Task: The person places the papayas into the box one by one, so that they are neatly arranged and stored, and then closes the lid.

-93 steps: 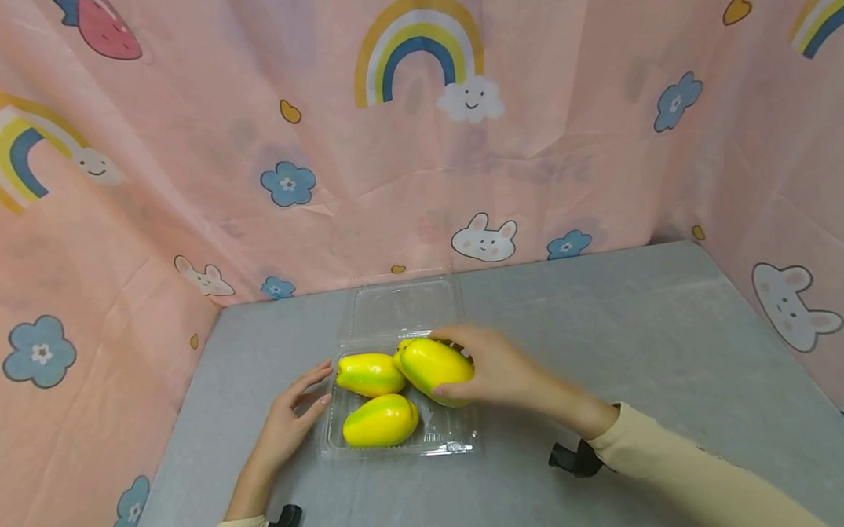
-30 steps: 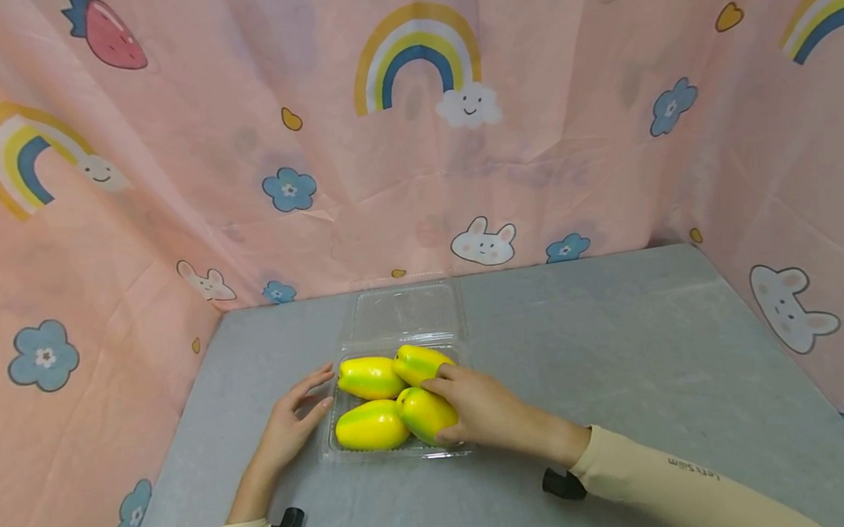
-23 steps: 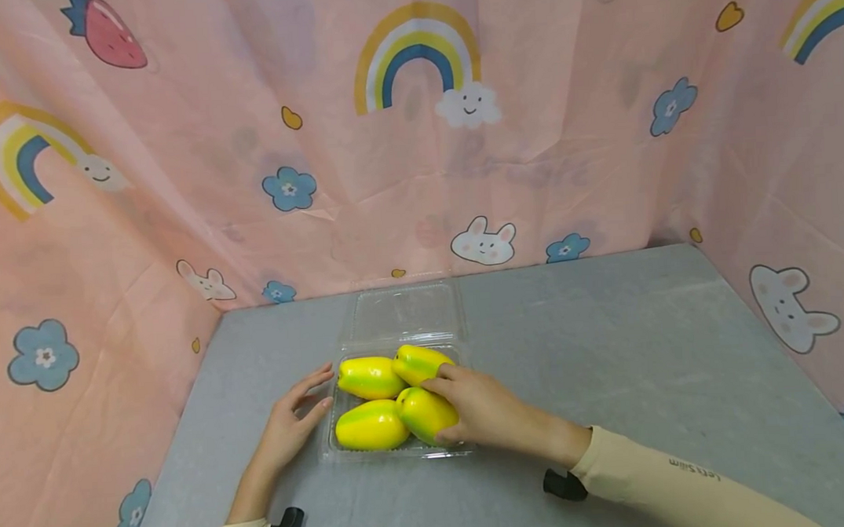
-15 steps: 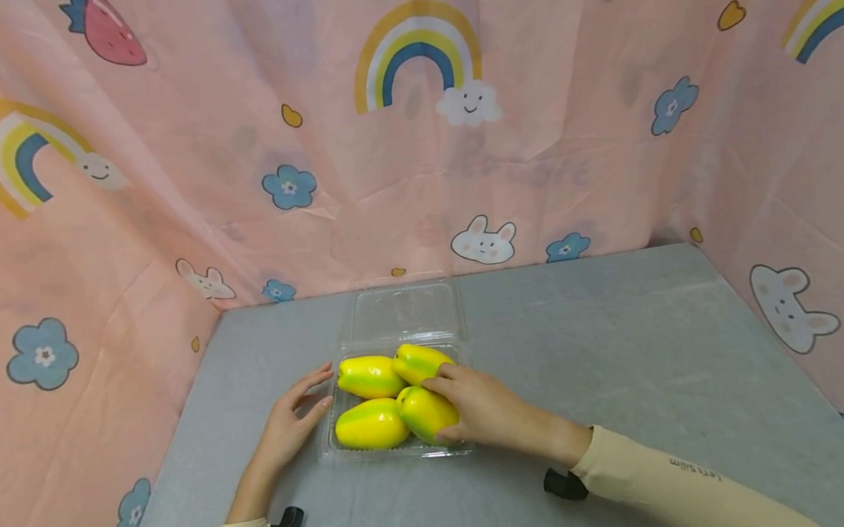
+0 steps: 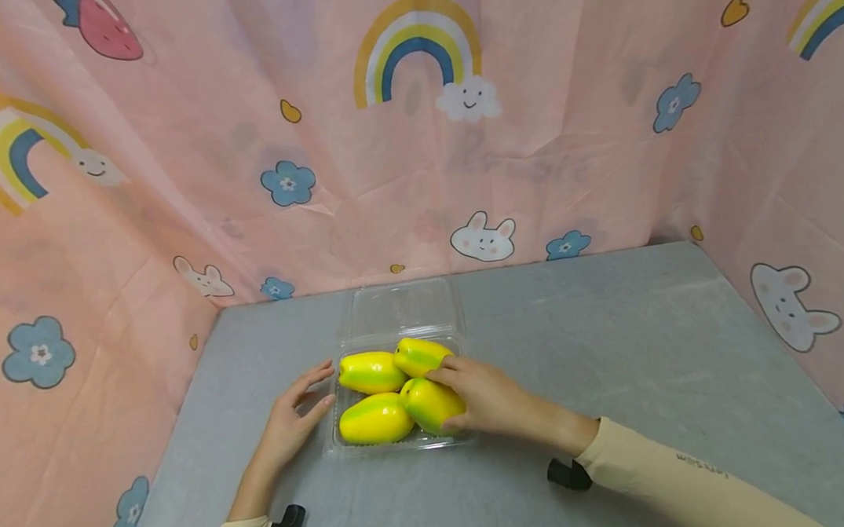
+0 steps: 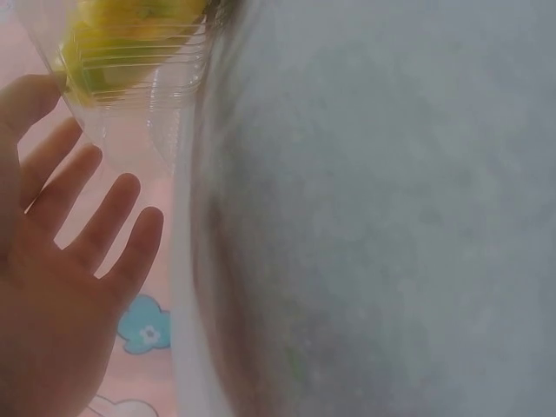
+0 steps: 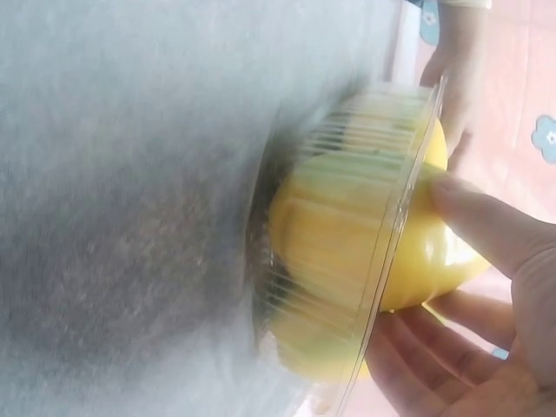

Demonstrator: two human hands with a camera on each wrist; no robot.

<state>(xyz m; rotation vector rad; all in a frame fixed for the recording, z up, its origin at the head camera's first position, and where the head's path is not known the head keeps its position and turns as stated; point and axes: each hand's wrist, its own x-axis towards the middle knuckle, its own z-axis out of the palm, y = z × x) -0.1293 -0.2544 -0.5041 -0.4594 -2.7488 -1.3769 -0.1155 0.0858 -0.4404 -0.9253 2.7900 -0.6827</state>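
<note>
Several glossy yellow-green papayas lie in a clear plastic clamshell box, in two rows. At the front right of the box, my right hand [image 5: 495, 398] grips one papaya [image 5: 431, 408]; in the right wrist view the thumb [image 7: 486, 221] lies along one side of it and the fingers on the other. Another papaya [image 5: 419, 355] sits behind it, partly covered by my fingers. The left half holds a back papaya [image 5: 370, 373] and a front papaya [image 5: 375, 419]. My left hand [image 5: 294, 414] stays relaxed at the box's left edge, fingers apart and holding nothing.
The clear lid [image 5: 404, 310] is folded back flat behind the box, toward the rear edge of the grey table [image 5: 609, 326]. A pink printed curtain [image 5: 564, 116] surrounds the table at the back and both sides. Black camera mounts [image 5: 569, 475] sit at both wrists.
Three seconds ago my right hand held a papaya over the back right; it now lies there, with another at the front right under my hand. Over the last second the hands barely move.
</note>
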